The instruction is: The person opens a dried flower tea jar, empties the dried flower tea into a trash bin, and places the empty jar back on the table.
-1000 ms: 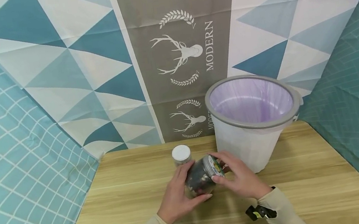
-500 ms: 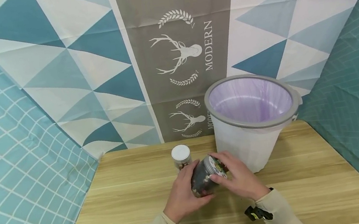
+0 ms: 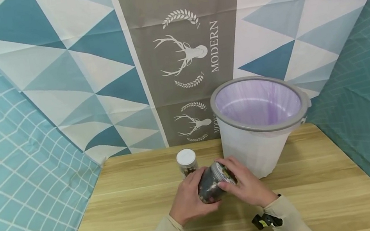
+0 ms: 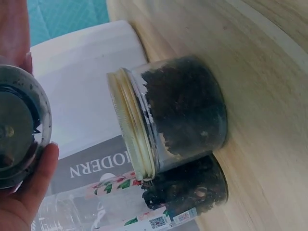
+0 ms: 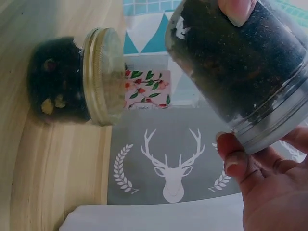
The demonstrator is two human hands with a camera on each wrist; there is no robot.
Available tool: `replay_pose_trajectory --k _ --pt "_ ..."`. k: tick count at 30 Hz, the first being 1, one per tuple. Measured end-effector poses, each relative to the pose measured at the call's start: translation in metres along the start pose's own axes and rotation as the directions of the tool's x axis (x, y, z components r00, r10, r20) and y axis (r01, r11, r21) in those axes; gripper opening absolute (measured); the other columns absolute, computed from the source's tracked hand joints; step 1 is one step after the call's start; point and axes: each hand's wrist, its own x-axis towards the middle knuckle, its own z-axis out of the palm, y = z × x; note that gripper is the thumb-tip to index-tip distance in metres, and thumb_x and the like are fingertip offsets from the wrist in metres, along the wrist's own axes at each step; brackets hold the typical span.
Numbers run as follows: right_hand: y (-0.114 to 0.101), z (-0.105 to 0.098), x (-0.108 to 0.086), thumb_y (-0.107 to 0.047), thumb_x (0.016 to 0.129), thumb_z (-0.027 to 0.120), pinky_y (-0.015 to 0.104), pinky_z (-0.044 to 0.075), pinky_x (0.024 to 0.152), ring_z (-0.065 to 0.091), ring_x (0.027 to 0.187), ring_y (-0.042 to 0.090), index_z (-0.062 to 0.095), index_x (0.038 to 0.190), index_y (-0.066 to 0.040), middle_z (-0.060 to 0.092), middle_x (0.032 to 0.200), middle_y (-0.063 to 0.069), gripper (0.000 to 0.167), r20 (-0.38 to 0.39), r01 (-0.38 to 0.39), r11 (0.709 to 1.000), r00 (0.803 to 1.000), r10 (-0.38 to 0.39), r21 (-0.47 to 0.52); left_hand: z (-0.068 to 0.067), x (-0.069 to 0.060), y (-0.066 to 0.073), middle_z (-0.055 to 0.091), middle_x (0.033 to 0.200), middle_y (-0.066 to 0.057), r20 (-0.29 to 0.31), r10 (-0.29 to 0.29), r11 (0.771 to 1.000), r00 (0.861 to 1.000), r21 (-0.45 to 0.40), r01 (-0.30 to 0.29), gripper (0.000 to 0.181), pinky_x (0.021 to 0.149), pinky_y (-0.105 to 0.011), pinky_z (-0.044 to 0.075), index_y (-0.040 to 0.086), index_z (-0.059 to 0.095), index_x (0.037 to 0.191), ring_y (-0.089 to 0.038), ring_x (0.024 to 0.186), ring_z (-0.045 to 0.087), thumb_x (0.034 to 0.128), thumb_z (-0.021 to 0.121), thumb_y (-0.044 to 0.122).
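Above the table my left hand [image 3: 188, 200] grips the body of a clear screw-top jar [image 3: 209, 187] filled with dark, dried-looking bits. The fingers and thumb of my right hand [image 3: 245, 182] hold its lid [image 3: 224, 173], which has a colourful label on top. The jar tilts, lid toward the right. A squat jar with a gold lid [image 4: 132, 125] stands upright on the table below, similarly dark inside; my hands hide it in the head view. Behind it is a taller clear jar [image 3: 187, 162] with a white lid and a floral label [image 5: 149, 90].
A white bucket [image 3: 254, 153] with a grey rim and a purplish inside stands at the back right of the wooden table [image 3: 129, 202]. Patterned sheets [image 3: 92, 65] hang behind and at both sides.
Both hands still hold the tilted jar. My left hand and the jar's body have shifted slightly to the right, so more of the white-lidded jar shows. My right hand has barely moved.
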Motion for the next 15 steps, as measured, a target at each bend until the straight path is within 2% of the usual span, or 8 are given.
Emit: replay_pose_trajectory --k 2,5,8,12,15 --pt "0.0012 0.0000 -0.0005 -0.030 0.097 0.070 0.031 0.056 0.082 0.057 0.101 0.010 0.049 0.151 -0.013 0.057 0.123 0.005 0.060 0.006 0.013 1.000 1.000 -0.013 0.005 -0.0002 0.0005 -0.0014 0.069 0.123 -0.006 0.009 0.003 1.000 1.000 -0.018 -0.003 0.090 0.081 -0.030 0.060 0.011 0.054 0.141 -0.014 0.101 0.068 0.0651 0.091 0.042" --pt "0.0019 -0.0012 -0.0009 -0.032 0.095 0.072 0.034 0.057 0.086 0.058 0.107 0.012 0.048 0.153 -0.017 0.056 0.129 0.004 0.064 0.015 0.045 0.999 0.999 -0.045 -0.004 -0.0009 0.0007 -0.0026 0.069 0.123 -0.001 0.042 -0.017 0.995 0.999 -0.098 0.021 0.086 0.082 -0.029 0.060 0.015 0.055 0.140 -0.011 0.101 0.067 0.0672 0.091 0.042" --pt "0.0017 -0.0035 -0.0004 -0.041 0.094 0.073 0.038 0.057 0.092 0.059 0.114 0.014 0.046 0.154 -0.022 0.055 0.137 0.003 0.068 0.031 0.069 0.997 0.997 -0.069 -0.017 -0.0022 0.0000 -0.0027 0.070 0.123 0.004 0.072 -0.046 0.982 0.996 -0.179 0.058 0.083 0.085 -0.029 0.059 0.019 0.056 0.140 -0.008 0.102 0.067 0.0688 0.091 0.042" --pt "0.0031 -0.0070 -0.0003 -0.061 0.099 0.059 0.040 0.056 0.092 0.058 0.114 0.013 0.042 0.158 -0.021 0.055 0.139 0.004 0.074 0.057 0.077 0.996 0.996 -0.075 -0.037 -0.0033 -0.0028 -0.0030 0.070 0.122 0.006 0.075 -0.060 0.983 0.995 -0.168 0.072 0.082 0.085 -0.029 0.059 0.019 0.056 0.139 -0.007 0.102 0.067 0.0689 0.090 0.046" --pt "0.0044 -0.0092 0.0009 -0.068 0.101 0.045 0.037 0.057 0.085 0.060 0.104 0.010 0.042 0.158 -0.016 0.059 0.134 0.007 0.077 0.029 0.074 0.996 0.997 -0.073 -0.057 -0.0041 -0.0036 -0.0041 0.070 0.120 0.005 0.072 -0.062 0.989 0.995 -0.132 0.071 0.083 0.084 -0.029 0.059 0.019 0.057 0.138 -0.007 0.101 0.067 0.0682 0.090 0.048"
